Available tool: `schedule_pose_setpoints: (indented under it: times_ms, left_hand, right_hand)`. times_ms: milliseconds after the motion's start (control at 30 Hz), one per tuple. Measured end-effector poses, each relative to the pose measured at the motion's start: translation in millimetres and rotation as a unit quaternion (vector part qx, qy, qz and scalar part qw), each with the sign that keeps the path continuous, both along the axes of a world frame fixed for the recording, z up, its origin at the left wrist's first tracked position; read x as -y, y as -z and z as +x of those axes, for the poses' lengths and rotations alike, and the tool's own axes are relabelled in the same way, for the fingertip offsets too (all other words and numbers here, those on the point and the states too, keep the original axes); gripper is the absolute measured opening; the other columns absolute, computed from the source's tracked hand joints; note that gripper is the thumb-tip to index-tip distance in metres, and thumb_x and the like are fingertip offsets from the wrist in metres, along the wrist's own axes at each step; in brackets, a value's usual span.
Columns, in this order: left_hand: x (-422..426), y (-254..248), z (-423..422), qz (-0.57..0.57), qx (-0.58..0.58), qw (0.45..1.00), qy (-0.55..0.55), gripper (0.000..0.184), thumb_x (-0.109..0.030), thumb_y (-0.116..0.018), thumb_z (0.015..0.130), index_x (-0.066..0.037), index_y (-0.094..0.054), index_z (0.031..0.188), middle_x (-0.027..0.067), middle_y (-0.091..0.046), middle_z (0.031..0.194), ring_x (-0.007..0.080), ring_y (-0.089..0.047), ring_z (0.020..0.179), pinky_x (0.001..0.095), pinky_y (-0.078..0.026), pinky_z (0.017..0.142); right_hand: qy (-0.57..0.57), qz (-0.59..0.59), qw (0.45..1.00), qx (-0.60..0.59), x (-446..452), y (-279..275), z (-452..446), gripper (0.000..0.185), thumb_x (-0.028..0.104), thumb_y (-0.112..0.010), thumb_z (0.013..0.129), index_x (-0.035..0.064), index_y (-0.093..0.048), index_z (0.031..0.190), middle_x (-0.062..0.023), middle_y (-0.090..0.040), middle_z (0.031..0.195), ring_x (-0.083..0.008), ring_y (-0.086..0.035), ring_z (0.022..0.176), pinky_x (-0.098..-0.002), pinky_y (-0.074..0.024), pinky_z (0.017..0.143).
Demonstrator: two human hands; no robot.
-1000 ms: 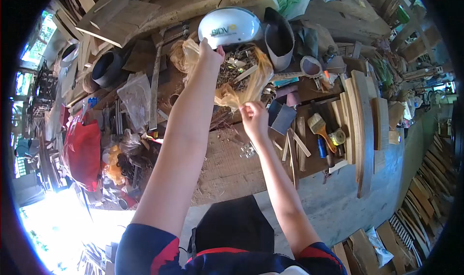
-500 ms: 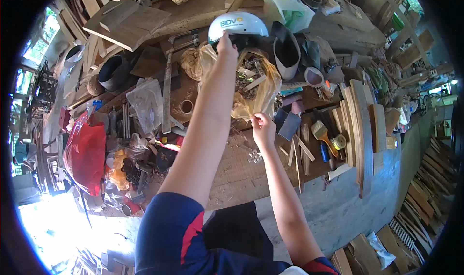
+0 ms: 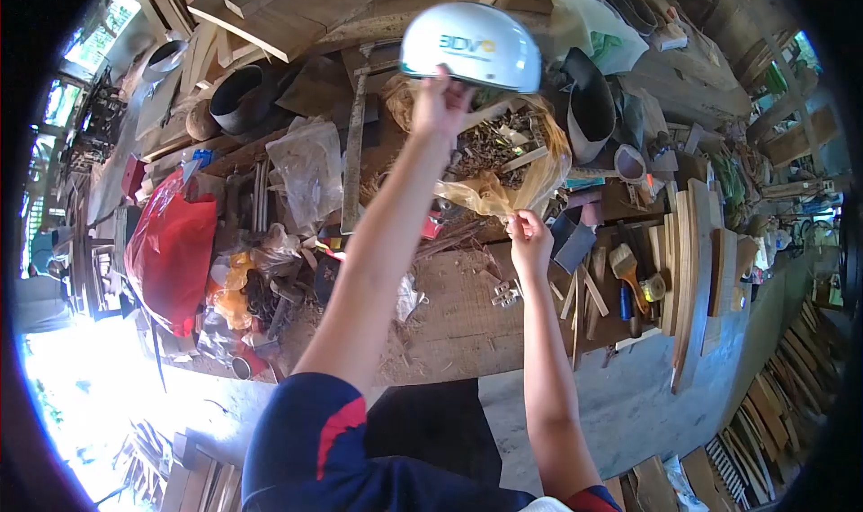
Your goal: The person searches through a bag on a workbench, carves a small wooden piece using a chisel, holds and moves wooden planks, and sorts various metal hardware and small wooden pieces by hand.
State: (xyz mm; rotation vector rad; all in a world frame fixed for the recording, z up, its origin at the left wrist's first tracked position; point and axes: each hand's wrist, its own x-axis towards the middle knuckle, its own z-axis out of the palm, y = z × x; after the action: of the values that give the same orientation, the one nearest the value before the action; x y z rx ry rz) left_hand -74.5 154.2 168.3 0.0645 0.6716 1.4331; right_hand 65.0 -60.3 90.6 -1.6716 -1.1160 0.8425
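Note:
My left hand (image 3: 440, 107) reaches far forward, its fingers closed on the lower edge of a white helmet (image 3: 472, 49) with lettering on its shell. The helmet is tilted and hangs above the back of the workbench. Below it lies a yellowish plastic bag (image 3: 556, 143), open at the top, with small mixed bits (image 3: 494, 143) inside. My right hand (image 3: 530, 233) pinches the near edge of that bag between thumb and fingertips. A small metal piece (image 3: 506, 293) lies on the bench just below my right hand.
A paintbrush (image 3: 627, 269) and upright wood strips (image 3: 688, 251) stand to the right. A red plastic bag (image 3: 171, 251) and clear plastic (image 3: 306, 170) are on the left. Grey curved sheets (image 3: 589, 107) stand behind. The bench's front edge (image 3: 449, 373) faces me.
My left hand has lifted the helmet up and nearer, off the back of the bench, uncovering more of the bag's contents. My right hand keeps its pinch on the bag. The view has shifted.

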Motion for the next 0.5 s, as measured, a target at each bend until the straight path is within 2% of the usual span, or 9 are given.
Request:
schedule_pose_setpoints:
  times_ms: [67, 133, 167, 233, 300, 367, 400, 433, 500]
  left_hand:
    - [-6.6, 4.6, -36.9, 0.035, -0.035, 0.998, -0.031, 0.007, -0.015, -0.053, 0.091, -0.011, -0.057, 0.095, 0.0019, -0.053, 0.077, 0.0168, -0.054, 0.075, 0.0510, -0.042, 0.095]
    - [-21.8, 20.2, -75.2, 0.110, -0.066, 0.991, -0.039, 0.012, -0.018, -0.051, 0.092, -0.011, -0.056, 0.101, 0.0028, -0.055, 0.083, 0.0184, -0.054, 0.078, 0.0522, -0.041, 0.096]
    - [-26.9, 22.0, -86.6, 0.134, -0.095, 0.984, -0.068, 0.013, -0.018, -0.050, 0.093, -0.010, -0.054, 0.103, 0.0045, -0.056, 0.092, 0.0213, -0.055, 0.083, 0.0530, -0.040, 0.097]
    - [-35.5, 32.6, -110.6, 0.090, -0.085, 0.988, -0.090, 0.017, -0.018, -0.045, 0.095, -0.010, -0.050, 0.109, 0.0094, -0.054, 0.113, 0.0265, -0.053, 0.102, 0.0547, -0.034, 0.101]
    - [-40.2, 44.3, -123.5, 0.078, -0.053, 0.990, -0.108, 0.021, -0.019, -0.042, 0.096, -0.009, -0.047, 0.114, 0.0100, -0.051, 0.118, 0.0265, -0.050, 0.109, 0.0543, -0.032, 0.103]
    - [-43.0, 57.2, -127.5, 0.056, -0.049, 0.991, -0.109, 0.025, -0.023, -0.042, 0.096, -0.010, -0.046, 0.117, 0.0085, -0.051, 0.119, 0.0261, -0.051, 0.107, 0.0532, -0.035, 0.101]
    - [-41.8, 59.3, -126.1, 0.034, -0.045, 0.992, -0.113, 0.028, -0.027, -0.043, 0.096, -0.010, -0.045, 0.119, 0.0069, -0.052, 0.119, 0.0256, -0.052, 0.105, 0.0522, -0.037, 0.100]
    - [-40.8, 61.7, -123.0, 0.033, -0.046, 0.992, -0.111, 0.028, -0.027, -0.043, 0.096, -0.010, -0.045, 0.119, 0.0069, -0.052, 0.119, 0.0256, -0.052, 0.105, 0.0522, -0.037, 0.100]
    - [-39.6, 69.6, -117.3, -0.077, -0.079, 0.983, -0.148, 0.031, -0.031, -0.042, 0.097, -0.011, -0.045, 0.121, 0.0065, -0.052, 0.119, 0.0254, -0.052, 0.104, 0.0468, -0.040, 0.097]
  right_hand:
    - [0.008, -0.049, 0.994, -0.100, 0.3, -15.6, -4.0, 0.015, 0.014, -0.055, 0.091, 0.0009, -0.055, 0.098, -0.0095, -0.066, 0.072, -0.0163, -0.067, 0.068, -0.0261, -0.0526, 0.058]
    - [-0.001, -0.037, 0.994, -0.104, -2.3, -13.0, -7.6, 0.014, 0.014, -0.053, 0.092, 0.0012, -0.052, 0.096, -0.0110, -0.066, 0.076, -0.0174, -0.067, 0.069, -0.0267, -0.0536, 0.058]
    - [0.003, -0.014, 0.995, -0.102, -2.5, -4.2, -9.7, 0.014, 0.015, -0.053, 0.092, 0.0013, -0.051, 0.095, -0.0116, -0.066, 0.077, -0.0174, -0.067, 0.070, -0.0269, -0.0530, 0.058]
    - [-0.003, 0.023, 0.997, -0.069, -3.9, 3.7, -13.7, 0.015, 0.016, -0.054, 0.092, 0.0015, -0.051, 0.095, -0.0123, -0.066, 0.076, -0.0185, -0.067, 0.070, -0.0274, -0.0511, 0.058]
    - [0.007, 0.025, 0.998, -0.058, -2.4, 3.6, -15.3, 0.014, 0.015, -0.054, 0.091, 0.0013, -0.052, 0.094, -0.0121, -0.066, 0.079, -0.0182, -0.066, 0.070, -0.0271, -0.0490, 0.059]
    - [0.023, 0.013, 0.999, -0.041, 1.3, 1.3, -16.5, 0.011, 0.011, -0.052, 0.090, 0.0006, -0.053, 0.093, -0.0112, -0.065, 0.084, -0.0166, -0.063, 0.070, -0.0254, -0.0479, 0.060]
    - [0.041, 0.012, 0.993, -0.113, 2.1, -4.0, -17.3, 0.012, 0.010, -0.053, 0.089, -0.0003, -0.057, 0.092, -0.0101, -0.065, 0.089, -0.0129, -0.060, 0.074, -0.0248, -0.0470, 0.067]
    - [0.043, 0.011, 0.993, -0.113, 2.9, -1.7, -16.2, 0.012, 0.010, -0.053, 0.089, -0.0003, -0.057, 0.092, -0.0101, -0.065, 0.089, -0.0129, -0.060, 0.074, -0.0248, -0.0470, 0.067]
    - [0.083, 0.074, 0.983, -0.148, 3.2, -2.9, -15.4, 0.013, 0.008, -0.055, 0.087, -0.0014, -0.062, 0.092, -0.0092, -0.065, 0.089, -0.0099, -0.059, 0.080, -0.0245, -0.0452, 0.073]
